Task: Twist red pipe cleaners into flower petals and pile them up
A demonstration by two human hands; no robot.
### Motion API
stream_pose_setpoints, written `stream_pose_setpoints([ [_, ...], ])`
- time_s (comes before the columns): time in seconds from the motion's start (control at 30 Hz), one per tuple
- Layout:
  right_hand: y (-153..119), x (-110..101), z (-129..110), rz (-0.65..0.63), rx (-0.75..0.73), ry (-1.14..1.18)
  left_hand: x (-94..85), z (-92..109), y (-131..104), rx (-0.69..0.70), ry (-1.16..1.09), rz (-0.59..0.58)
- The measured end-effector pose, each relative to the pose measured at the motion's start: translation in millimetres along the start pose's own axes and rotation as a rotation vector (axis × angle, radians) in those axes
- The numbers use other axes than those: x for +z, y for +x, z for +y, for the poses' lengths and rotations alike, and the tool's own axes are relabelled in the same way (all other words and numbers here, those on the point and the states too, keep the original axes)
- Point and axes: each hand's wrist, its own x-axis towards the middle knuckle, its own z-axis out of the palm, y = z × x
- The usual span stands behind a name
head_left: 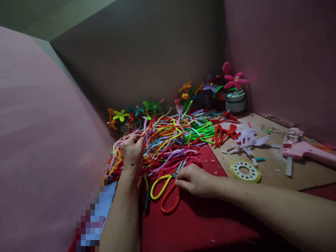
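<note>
A large heap of many-coloured fuzzy pipe cleaners [168, 136] lies on the red-covered table. At its left side my left hand [132, 152] is closed, thumb and fingers pinched on pipe cleaners among the strands; its fingertips are partly hidden. My right hand [194, 180] is closed at the scissors [174, 175], gripping them near the pivot. One scissor loop is yellow and the other red; the blades point away towards the heap. Beside the yellow loop lies a dark-handled tool [147, 201], partly covered by my left forearm.
A brown board [278, 178] at right carries a roll of yellow tape [245, 171], a pink glue gun [301, 150] and white [246, 140] and red [225, 134] pipe-cleaner pieces. Behind stand pipe-cleaner flowers [154, 106] and a grey round container [235, 101]. Walls enclose the table.
</note>
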Motion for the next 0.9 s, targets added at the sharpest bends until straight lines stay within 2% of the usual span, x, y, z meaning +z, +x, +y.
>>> stream_pose_setpoints([
  [0.1,0,-1,0,0.002,0.003,0.002,-0.9,5,-2,0.07,0.093,0.021],
  [0.17,0,-1,0,0.003,0.0,0.005,-2.6,7,-2,0.059,0.165,0.054],
  [0.27,0,0,2,0.007,-0.009,0.0,-3.3,6,-2,0.045,0.224,-0.052],
  [0.37,0,1,3,0.002,-0.008,0.009,-1.1,8,-6,0.164,0.184,-0.134],
  [0.43,0,1,2,-0.003,-0.011,0.026,0.2,11,-9,0.219,0.17,-0.11],
  [0.53,1,0,1,0.01,0.001,0.093,-0.3,17,-12,0.16,0.199,-0.012],
  [0.63,2,-2,-2,0.056,0.056,0.251,-1.7,19,-13,0.099,0.155,0.075],
  [0.73,2,-8,-8,0.092,0.17,0.534,-0.4,18,-16,0.103,-0.098,0.138],
  [0.8,6,-14,-11,0.127,0.239,0.757,2.5,17,-19,0.173,-0.231,0.062],
  [0.9,20,-28,-16,0.227,0.273,1.004,8.4,19,-25,0.323,-0.278,-0.041],
])
